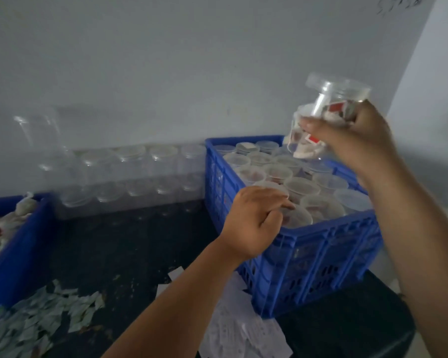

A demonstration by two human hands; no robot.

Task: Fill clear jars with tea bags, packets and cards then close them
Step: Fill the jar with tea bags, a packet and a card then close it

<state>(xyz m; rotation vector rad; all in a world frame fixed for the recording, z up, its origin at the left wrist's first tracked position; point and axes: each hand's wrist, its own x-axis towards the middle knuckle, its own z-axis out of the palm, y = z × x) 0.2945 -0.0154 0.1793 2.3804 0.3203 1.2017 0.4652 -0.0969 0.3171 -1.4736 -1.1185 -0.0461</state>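
Observation:
My right hand (354, 140) grips a clear lidded jar (323, 112) holding tea bags with red tags, raised and tilted above the back of a blue crate (321, 254). The crate is packed with several lidded clear jars (303, 187). My left hand (251, 223) is at the crate's front left corner, its fingers curled over the rim of the corner jar (297, 218). The view is blurred.
Rows of empty clear jars (140, 171) stand stacked against the wall. A blue bin (19, 241) at left holds tea bags (1, 223). Pale green packets (37, 321) and white cards (243, 326) lie loose on the dark table.

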